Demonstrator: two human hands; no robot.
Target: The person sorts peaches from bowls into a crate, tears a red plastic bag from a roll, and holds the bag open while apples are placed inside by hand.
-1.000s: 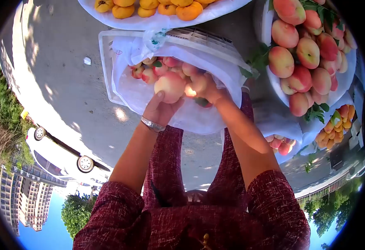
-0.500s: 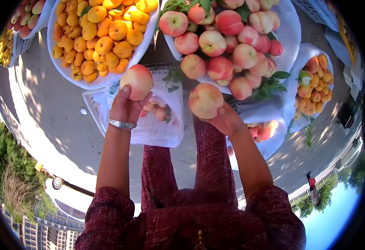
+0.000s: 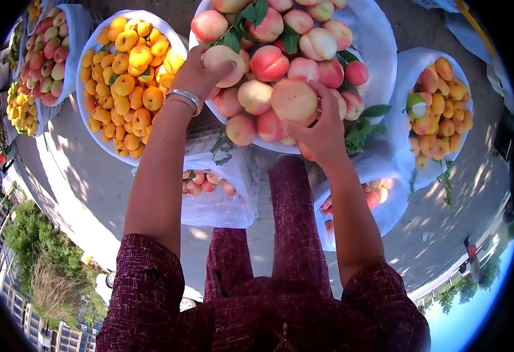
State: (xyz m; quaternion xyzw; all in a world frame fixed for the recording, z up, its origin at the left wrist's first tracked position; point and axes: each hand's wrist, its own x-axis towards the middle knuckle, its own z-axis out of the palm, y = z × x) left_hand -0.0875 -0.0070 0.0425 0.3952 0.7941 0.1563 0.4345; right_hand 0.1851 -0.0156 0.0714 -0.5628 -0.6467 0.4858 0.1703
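A broad heap of pink and cream peaches (image 3: 255, 97) with green leaves lies in a container lined with white plastic (image 3: 380, 29). My left hand (image 3: 197, 76), with a silver bracelet at the wrist, is closed around a pale peach (image 3: 221, 60) at the heap's left side. My right hand (image 3: 322, 132) grips a large yellowish peach (image 3: 294, 101) over the front of the heap, thumb below and fingers on its right side. Whether either peach rests on those beneath, I cannot tell.
Left of the heap stands a lined basket of orange-yellow fruit (image 3: 125, 85); another orange heap (image 3: 441, 117) is at right. Two white-lined containers with peaches, one left (image 3: 216, 211) and one right (image 3: 356, 220), sit by my legs. Red-green fruit (image 3: 46, 56) lies far left.
Both hands have moved forward from above my legs to the peach heap, each still with its peach. The view has shifted too, showing more fruit at far left.
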